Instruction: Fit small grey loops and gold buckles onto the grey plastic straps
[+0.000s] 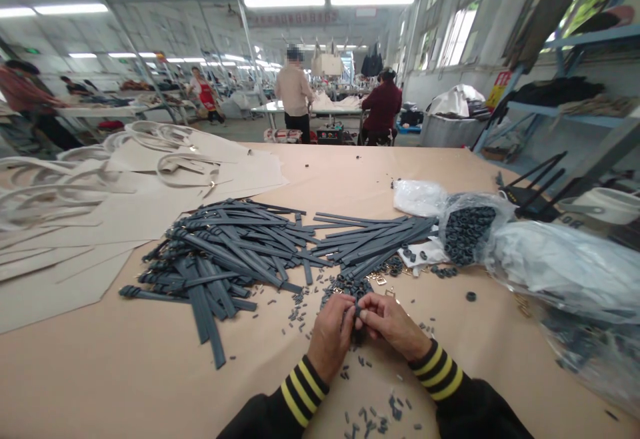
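Note:
My left hand (330,333) and my right hand (393,324) meet near the table's middle. Both have their fingertips pinched on a small dark grey piece (357,311), probably a strap loop, mostly covered by the fingers. Just beyond them lies a heap of dark loops (356,286), with gold-coloured metal frames (381,280) beside it. A large pile of dark grey straps (225,245), some with buckles at one end, spreads to the left. More plain straps (375,237) lie ahead. Small dark scraps (297,315) are scattered around my hands.
Beige bag panels with handles (130,192) cover the left side. At right are an open plastic bag of dark loops (469,231), a big clear bag (565,269) and a pale bucket (603,205). Beyond the table are co-workers (295,95) and a grey bin (450,131).

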`<act>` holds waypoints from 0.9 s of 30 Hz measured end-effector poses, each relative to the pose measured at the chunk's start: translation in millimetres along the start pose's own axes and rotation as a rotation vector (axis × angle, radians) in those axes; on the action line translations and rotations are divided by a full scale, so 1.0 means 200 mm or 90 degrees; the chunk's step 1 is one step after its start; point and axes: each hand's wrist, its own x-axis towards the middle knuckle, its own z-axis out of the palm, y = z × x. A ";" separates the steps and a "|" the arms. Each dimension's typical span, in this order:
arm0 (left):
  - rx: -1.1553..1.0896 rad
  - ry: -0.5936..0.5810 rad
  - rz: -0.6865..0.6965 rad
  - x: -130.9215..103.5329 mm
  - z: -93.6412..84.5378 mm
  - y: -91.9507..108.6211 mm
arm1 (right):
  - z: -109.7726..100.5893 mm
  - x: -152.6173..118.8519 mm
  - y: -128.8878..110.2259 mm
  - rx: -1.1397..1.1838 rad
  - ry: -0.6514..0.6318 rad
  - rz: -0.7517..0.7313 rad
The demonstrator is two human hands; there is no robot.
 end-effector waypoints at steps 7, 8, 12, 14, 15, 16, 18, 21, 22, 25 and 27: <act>0.003 0.224 -0.128 0.03 -0.05 -0.06 | -0.03 -0.02 -0.03 0.015 -0.018 0.041; 0.025 0.260 -0.115 0.03 -0.06 -0.07 | -0.04 -0.02 -0.03 0.020 -0.018 0.051; -0.045 0.182 -0.182 0.03 -0.07 -0.05 | -0.04 -0.02 -0.04 0.026 -0.017 0.072; -0.157 0.086 -0.273 0.03 -0.06 -0.03 | -0.04 -0.02 -0.04 0.014 -0.021 0.070; -0.211 0.043 -0.312 0.03 -0.05 -0.02 | -0.04 -0.02 -0.04 -0.001 -0.027 0.066; -0.255 0.008 -0.342 0.03 -0.05 -0.02 | -0.04 -0.02 -0.04 -0.026 -0.034 0.060; -0.322 -0.030 -0.388 0.03 -0.04 -0.01 | -0.03 -0.02 -0.04 -0.113 -0.035 0.038; -0.374 -0.018 -0.436 0.03 -0.03 -0.03 | -0.02 -0.02 -0.03 -0.350 0.050 -0.046; -0.387 -0.007 -0.447 0.03 -0.03 -0.04 | -0.01 -0.02 -0.03 -0.435 0.095 -0.082; -0.409 0.012 -0.466 0.03 -0.03 -0.07 | 0.02 -0.03 -0.03 -0.622 0.165 -0.151; -0.407 0.020 -0.471 0.03 -0.03 -0.08 | 0.04 -0.04 -0.04 -0.690 0.150 -0.158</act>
